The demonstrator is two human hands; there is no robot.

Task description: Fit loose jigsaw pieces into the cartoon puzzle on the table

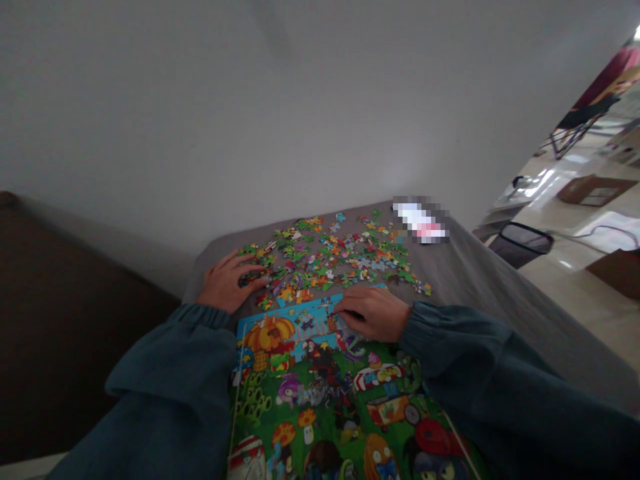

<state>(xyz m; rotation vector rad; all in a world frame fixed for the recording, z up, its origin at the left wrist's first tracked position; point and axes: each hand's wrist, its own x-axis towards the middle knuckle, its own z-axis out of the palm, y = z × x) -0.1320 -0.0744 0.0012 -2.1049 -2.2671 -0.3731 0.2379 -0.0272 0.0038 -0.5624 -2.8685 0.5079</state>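
The left hand [227, 283] lies flat and released, fingers spread, on the near-left edge of the loose puzzle pieces [335, 253] scattered across the grey-covered desk [465, 280], fingertips touching a few of them. The right hand [370, 313] rests palm-down with its fingers curled on the top edge of the colourful cartoon puzzle picture [330, 400], which lies just in front of the person; whether it pinches a piece cannot be told. Off to the right, on the shiny floor, stands a black bin [523, 243].
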